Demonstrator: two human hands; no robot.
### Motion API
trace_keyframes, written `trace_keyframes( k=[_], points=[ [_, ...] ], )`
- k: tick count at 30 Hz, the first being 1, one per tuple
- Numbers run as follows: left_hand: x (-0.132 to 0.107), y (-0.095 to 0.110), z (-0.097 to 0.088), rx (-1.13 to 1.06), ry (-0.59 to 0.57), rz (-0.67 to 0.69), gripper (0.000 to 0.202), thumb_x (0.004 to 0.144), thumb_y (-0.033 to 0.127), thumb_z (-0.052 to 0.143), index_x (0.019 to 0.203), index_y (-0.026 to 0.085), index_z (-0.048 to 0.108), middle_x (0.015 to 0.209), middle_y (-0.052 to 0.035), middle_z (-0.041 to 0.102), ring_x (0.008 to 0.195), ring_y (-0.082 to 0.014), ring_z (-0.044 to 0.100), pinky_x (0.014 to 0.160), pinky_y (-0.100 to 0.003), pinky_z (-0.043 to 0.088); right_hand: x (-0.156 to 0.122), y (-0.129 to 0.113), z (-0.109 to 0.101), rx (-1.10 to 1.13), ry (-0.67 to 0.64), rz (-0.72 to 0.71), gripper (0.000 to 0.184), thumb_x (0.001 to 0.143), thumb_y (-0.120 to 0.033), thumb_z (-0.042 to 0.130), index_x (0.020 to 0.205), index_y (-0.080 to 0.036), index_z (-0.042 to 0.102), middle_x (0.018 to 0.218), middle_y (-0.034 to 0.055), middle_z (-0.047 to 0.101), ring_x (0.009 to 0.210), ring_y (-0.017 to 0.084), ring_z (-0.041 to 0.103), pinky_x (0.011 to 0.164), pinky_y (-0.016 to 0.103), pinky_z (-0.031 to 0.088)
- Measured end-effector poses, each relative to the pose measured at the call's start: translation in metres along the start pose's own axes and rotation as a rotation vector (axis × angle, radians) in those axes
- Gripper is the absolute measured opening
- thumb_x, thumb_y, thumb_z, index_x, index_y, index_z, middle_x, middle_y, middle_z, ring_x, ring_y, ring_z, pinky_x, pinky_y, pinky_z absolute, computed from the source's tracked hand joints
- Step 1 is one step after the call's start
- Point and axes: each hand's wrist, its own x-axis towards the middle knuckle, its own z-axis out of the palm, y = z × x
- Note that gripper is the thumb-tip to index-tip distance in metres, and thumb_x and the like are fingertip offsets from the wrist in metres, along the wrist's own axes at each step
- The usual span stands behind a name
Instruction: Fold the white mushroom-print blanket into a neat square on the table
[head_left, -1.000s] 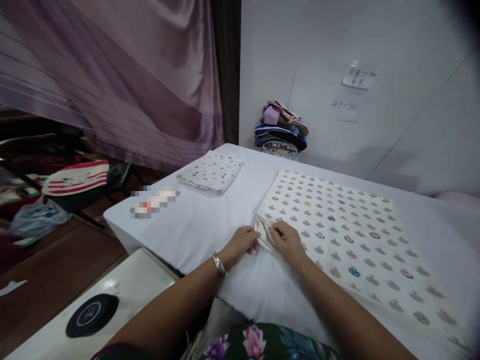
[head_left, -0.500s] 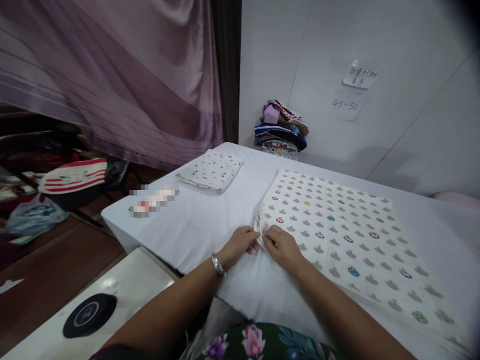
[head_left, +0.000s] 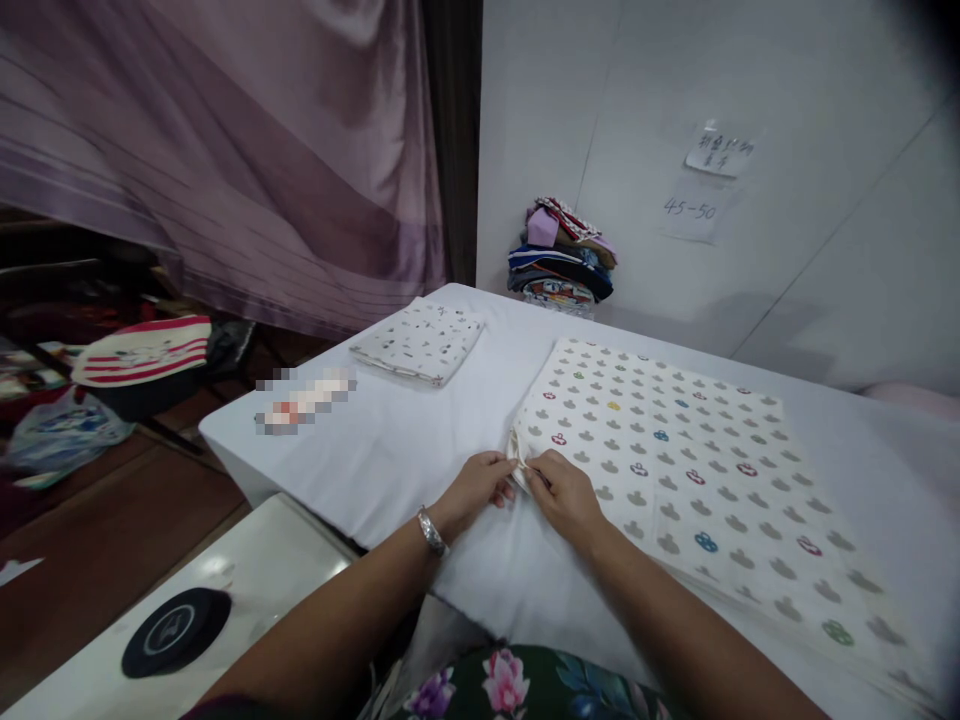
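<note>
A cream cloth (head_left: 675,450) printed with grey and coloured shapes lies spread flat on the white-covered table (head_left: 390,450). Both hands meet at its near left corner. My left hand (head_left: 476,490), with a silver bracelet on the wrist, pinches the corner edge from the left. From the right, my right hand (head_left: 562,495) has its fingers closed on the same corner, which is bunched up slightly between the two hands.
A folded white patterned cloth (head_left: 420,342) lies at the table's far left. A stack of folded clothes (head_left: 562,255) sits against the wall at the back. A purple curtain (head_left: 225,170) hangs on the left. A black round disc (head_left: 176,632) rests on a low white surface at lower left.
The hands have drawn closer together on the cloth corner, and the lifted fold between them has flattened. The view has shifted slightly.
</note>
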Motion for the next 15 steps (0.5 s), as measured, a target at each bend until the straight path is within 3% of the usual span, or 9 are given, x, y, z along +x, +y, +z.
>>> trace_keyframes(
  k=[8,12,15],
  points=[
    [0.004,0.001,0.001,0.113,0.024,-0.027,0.037,0.066,0.05,0.063,0.068,0.016,0.049,0.047,0.0035,0.051,0.045,-0.0102,0.051,0.042,-0.02,0.037,-0.003,0.0,0.008,-0.11,-0.063,-0.049,0.026,0.092,-0.026,0.034,0.087,-0.02,0.059,0.082,0.005,0.055,0.074,0.014,0.051,0.064,0.024,0.039],
    [0.008,0.002,0.002,0.169,0.022,-0.049,0.027,0.071,0.041,0.058,0.067,0.016,0.047,0.048,0.0017,0.055,0.043,-0.0099,0.051,0.04,-0.02,0.036,-0.005,-0.006,-0.001,0.046,-0.107,-0.031,0.019,0.088,-0.026,0.042,0.092,-0.022,0.06,0.084,0.0036,0.055,0.077,0.014,0.052,0.068,0.024,0.041],
    [0.009,0.002,0.002,0.257,0.044,-0.039,0.019,0.073,0.033,0.054,0.066,0.017,0.046,0.045,0.0017,0.054,0.042,-0.011,0.051,0.039,-0.02,0.035,-0.006,-0.004,-0.013,0.23,-0.179,-0.002,0.021,0.088,-0.025,0.042,0.083,-0.022,0.062,0.076,0.0012,0.056,0.073,0.013,0.053,0.067,0.024,0.042]
  ],
)
